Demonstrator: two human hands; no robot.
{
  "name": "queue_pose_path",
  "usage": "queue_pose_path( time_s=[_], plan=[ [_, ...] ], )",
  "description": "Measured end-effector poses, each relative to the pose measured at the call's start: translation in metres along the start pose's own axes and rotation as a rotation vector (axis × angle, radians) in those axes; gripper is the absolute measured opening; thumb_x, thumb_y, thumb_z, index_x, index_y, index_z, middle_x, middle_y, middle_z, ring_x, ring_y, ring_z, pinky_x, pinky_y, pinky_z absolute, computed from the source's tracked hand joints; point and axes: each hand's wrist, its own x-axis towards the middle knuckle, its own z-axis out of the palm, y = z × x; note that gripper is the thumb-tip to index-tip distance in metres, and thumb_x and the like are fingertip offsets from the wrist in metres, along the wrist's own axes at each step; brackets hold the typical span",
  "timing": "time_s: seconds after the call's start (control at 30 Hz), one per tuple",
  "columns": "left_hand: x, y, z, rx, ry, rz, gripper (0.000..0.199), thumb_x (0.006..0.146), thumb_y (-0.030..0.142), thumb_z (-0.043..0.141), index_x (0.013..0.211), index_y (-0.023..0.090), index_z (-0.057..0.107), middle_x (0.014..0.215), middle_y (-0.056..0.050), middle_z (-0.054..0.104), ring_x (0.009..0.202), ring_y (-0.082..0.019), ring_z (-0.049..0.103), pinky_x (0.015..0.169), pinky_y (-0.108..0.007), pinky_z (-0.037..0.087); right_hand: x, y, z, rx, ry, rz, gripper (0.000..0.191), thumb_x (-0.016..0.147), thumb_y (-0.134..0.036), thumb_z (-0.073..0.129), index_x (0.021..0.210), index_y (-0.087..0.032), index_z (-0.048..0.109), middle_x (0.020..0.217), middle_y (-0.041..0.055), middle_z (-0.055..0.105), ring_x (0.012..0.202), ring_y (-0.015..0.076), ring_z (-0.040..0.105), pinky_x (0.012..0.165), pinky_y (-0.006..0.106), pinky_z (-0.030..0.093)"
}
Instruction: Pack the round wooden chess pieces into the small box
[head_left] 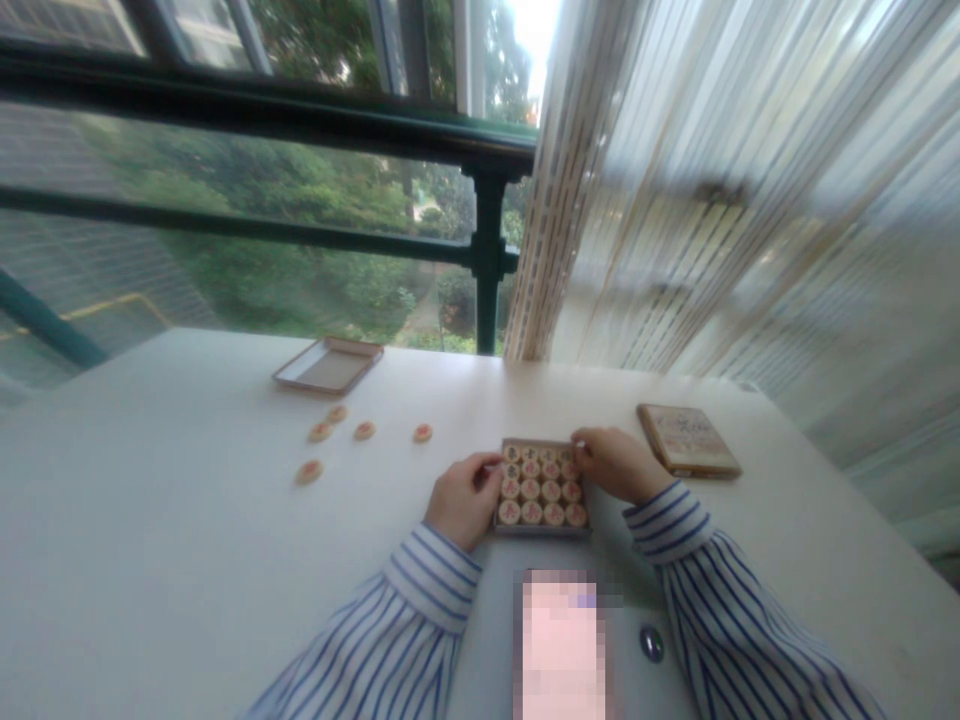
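A shallow square box sits on the white table in front of me, filled with rows of round xiangqi pieces. Most of these discs carry red characters; the far row and part of the left column show black ones. My left hand is closed at the box's left side, its fingertips at the upper left edge. At the far right corner, my right hand grips the box edge with bent fingers. Whether a loose piece is under either hand's fingertips is hidden.
Several loose xiangqi pieces lie to the left, near an upturned box lid or tray. A flat printed box rests at right. Close to me are a blurred-out phone-like rectangle and a dark oval object. Railing and curtain border the table.
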Motion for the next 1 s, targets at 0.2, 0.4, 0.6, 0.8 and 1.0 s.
queue_pose_path(
  time_s=[0.2, 0.4, 0.6, 0.8, 1.0],
  plan=[
    [0.0000, -0.0010, 0.0000, 0.004, 0.011, 0.006, 0.030, 0.076, 0.036, 0.048, 0.097, 0.021, 0.063, 0.083, -0.004, 0.068, 0.074, -0.016, 0.061, 0.066, -0.027, 0.047, 0.0006, -0.0007, -0.0005, 0.001, 0.003, -0.007, 0.030, 0.082, -0.024, 0.033, 0.087, -0.018, 0.061, 0.085, 0.0088, 0.066, 0.080, 0.0180, 0.059, 0.065, 0.026, 0.035],
    [0.0013, -0.0007, -0.0003, 0.019, 0.015, 0.004, 0.030, 0.075, 0.036, 0.049, 0.096, 0.021, 0.063, 0.083, -0.004, 0.068, 0.074, -0.016, 0.061, 0.066, -0.027, 0.047, 0.0010, -0.0012, -0.0011, 0.000, -0.004, 0.000, 0.030, 0.081, -0.024, 0.034, 0.087, -0.017, 0.062, 0.085, 0.0094, 0.066, 0.080, 0.0186, 0.059, 0.066, 0.026, 0.036],
    [-0.0003, 0.0006, -0.0006, 0.006, 0.021, 0.001, 0.030, 0.075, 0.037, 0.049, 0.095, 0.021, 0.064, 0.082, -0.004, 0.068, 0.073, -0.016, 0.061, 0.065, -0.027, 0.047, 0.0005, 0.0012, -0.0012, 0.039, 0.008, 0.013, 0.030, 0.081, -0.025, 0.036, 0.096, -0.018, 0.061, 0.090, 0.0092, 0.065, 0.085, 0.0189, 0.058, 0.071, 0.027, 0.037],
    [-0.0008, 0.0031, -0.0027, -0.032, 0.070, -0.004, 0.030, 0.074, 0.036, 0.049, 0.094, 0.019, 0.064, 0.081, -0.004, 0.068, 0.069, -0.015, 0.061, 0.061, -0.025, 0.047, -0.0009, 0.0026, -0.0022, 0.100, 0.086, 0.039, 0.035, 0.082, -0.030, 0.038, 0.111, -0.021, 0.054, 0.096, 0.0073, 0.064, 0.091, 0.0183, 0.057, 0.078, 0.028, 0.037],
    [-0.0013, 0.0050, -0.0032, -0.036, 0.131, 0.029, 0.028, 0.074, 0.035, 0.049, 0.091, 0.018, 0.064, 0.080, -0.003, 0.068, 0.065, -0.014, 0.061, 0.058, -0.024, 0.048, -0.0044, 0.0000, -0.0070, 0.089, 0.140, 0.088, 0.034, 0.083, -0.034, 0.037, 0.109, -0.022, 0.054, 0.092, 0.0071, 0.066, 0.089, 0.0193, 0.058, 0.076, 0.029, 0.037]
  ],
)
